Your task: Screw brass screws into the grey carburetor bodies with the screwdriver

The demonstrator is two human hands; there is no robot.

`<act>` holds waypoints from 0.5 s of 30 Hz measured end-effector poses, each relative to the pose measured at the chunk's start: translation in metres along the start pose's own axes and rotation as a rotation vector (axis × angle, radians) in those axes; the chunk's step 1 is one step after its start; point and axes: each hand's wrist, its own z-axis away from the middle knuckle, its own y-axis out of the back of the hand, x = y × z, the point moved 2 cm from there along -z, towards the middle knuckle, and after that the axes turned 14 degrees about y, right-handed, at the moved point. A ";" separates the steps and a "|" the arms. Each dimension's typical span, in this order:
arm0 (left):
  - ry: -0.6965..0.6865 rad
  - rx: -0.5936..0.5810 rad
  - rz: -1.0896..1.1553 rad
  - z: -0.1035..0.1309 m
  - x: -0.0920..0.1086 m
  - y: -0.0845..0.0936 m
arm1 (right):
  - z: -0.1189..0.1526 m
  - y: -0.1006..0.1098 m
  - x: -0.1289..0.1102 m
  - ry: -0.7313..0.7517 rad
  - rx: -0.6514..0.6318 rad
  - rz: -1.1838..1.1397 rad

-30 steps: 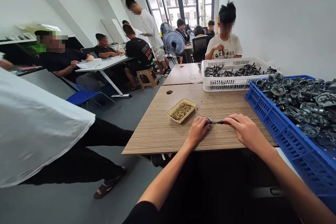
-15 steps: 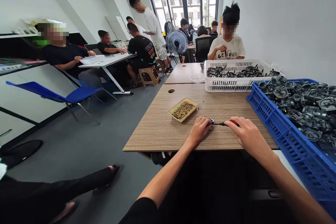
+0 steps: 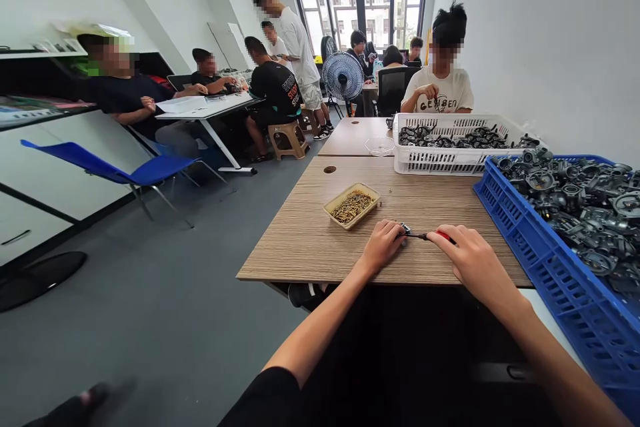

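A small metal part (image 3: pixel 405 228) is on the wood-grain table, and my left hand (image 3: pixel 384 245) is closed round it. My right hand (image 3: pixel 467 250) grips a screwdriver with a red and black handle (image 3: pixel 444 235). Its dark shaft lies nearly level and reaches left to the metal part; the tip is hidden at my left fingers. Just beyond my left hand stands a cream tray (image 3: pixel 332 217) full of small brass-coloured pieces. A few tiny pieces lie beside that tray.
On the right, a blue crate (image 3: pixel 555 257) is heaped with metal parts. A white basket (image 3: pixel 440 161) of darker parts stands at the back, with a person seated behind it. A blue chair (image 3: pixel 160 167), a fan (image 3: pixel 343 77) and several people are farther off.
The view has shifted slightly. The walking person's legs at the lower left have moved mostly out of view. Both my hands keep their hold and place.
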 end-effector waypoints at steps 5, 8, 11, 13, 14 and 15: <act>-0.016 0.035 0.031 0.000 -0.001 -0.002 | -0.001 0.004 -0.002 -0.001 -0.005 0.013; -0.018 0.052 0.044 0.000 -0.002 -0.003 | -0.002 0.004 -0.002 0.006 -0.002 0.021; -0.025 0.063 0.052 0.001 -0.002 -0.005 | -0.001 0.003 -0.002 0.003 -0.004 0.025; -0.029 0.068 0.058 0.001 -0.002 -0.005 | -0.001 0.002 -0.002 0.001 -0.002 0.025; -0.030 0.069 0.062 0.001 -0.002 -0.005 | -0.001 0.002 -0.002 0.001 -0.001 0.024; -0.029 0.068 0.065 0.001 -0.002 -0.004 | -0.002 0.002 -0.003 0.001 0.001 0.022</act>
